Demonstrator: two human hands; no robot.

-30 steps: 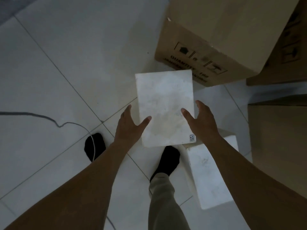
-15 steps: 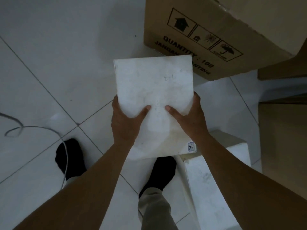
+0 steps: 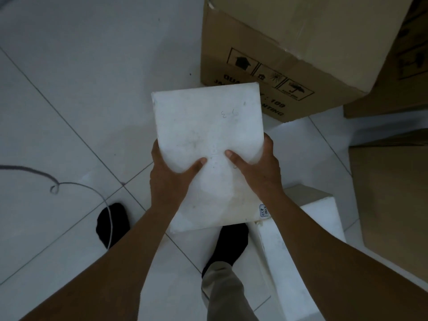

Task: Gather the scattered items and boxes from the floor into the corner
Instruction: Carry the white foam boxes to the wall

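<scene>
A flat white foam slab (image 3: 208, 126) with a small label at its near right corner is held above the tiled floor, in the middle of the view. My left hand (image 3: 169, 179) grips its left edge, thumb lying on top. My right hand (image 3: 259, 170) grips the right edge the same way. A second white foam block (image 3: 298, 258) stands on the floor just below and right of the slab, beside my right foot.
A large cardboard box (image 3: 289, 42) with printed handling symbols fills the upper right. More brown boxes (image 3: 391, 205) stand along the right edge. A thin grey cable (image 3: 76, 185) curls over the white floor tiles (image 3: 81, 77) at left, near my left foot.
One second ago both hands were open beside the slab; they have since closed on its edges and lifted it up toward me. The view shifted slightly.
</scene>
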